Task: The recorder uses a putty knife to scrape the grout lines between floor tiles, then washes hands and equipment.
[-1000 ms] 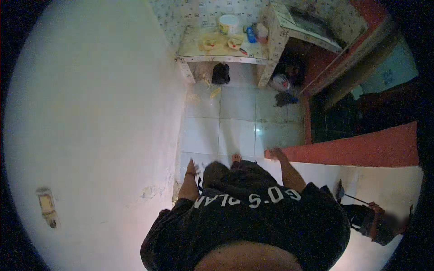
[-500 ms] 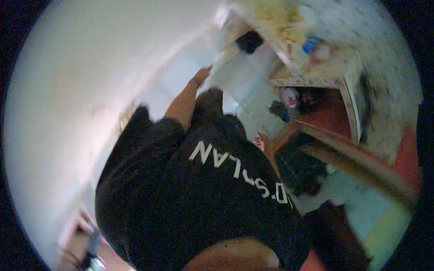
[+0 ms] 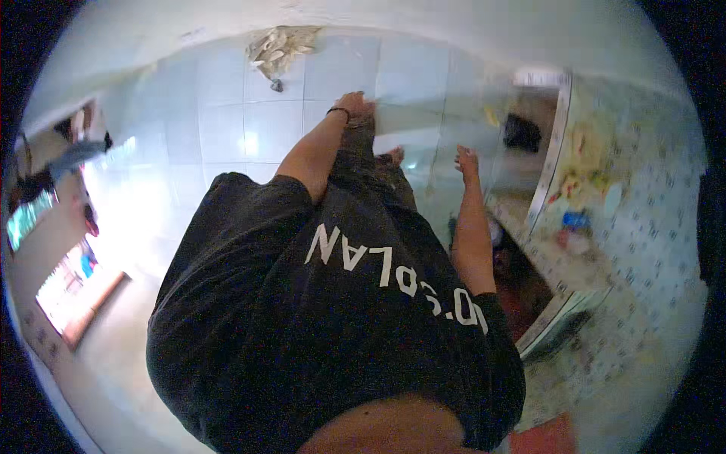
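Note:
My left hand [image 3: 354, 104], a dark band at its wrist, is out in front over the tiled floor [image 3: 274, 125]. Its fingers look slightly apart and I see nothing in them. Lower and to the right hangs my right hand [image 3: 466, 160], loosely open with fingers apart and holding nothing. It is nearest to the low opening below the patterned counter [image 3: 597, 325]. Neither hand touches an object that I can see. Part of a bare foot [image 3: 395, 156] shows on the floor between the hands.
A crumpled beige cloth or bag [image 3: 281, 49] lies on the floor by the far wall. At right are a dark square object [image 3: 522, 132] and a blue item [image 3: 576, 219] on the stained surface. A bright doorway [image 3: 72, 284] and furniture stand at left.
My view has turned left, bringing the far wall, more floor and the doorway into sight. The right hand has swung forward, away from beside my body; the wooden-looking bar at right has left view.

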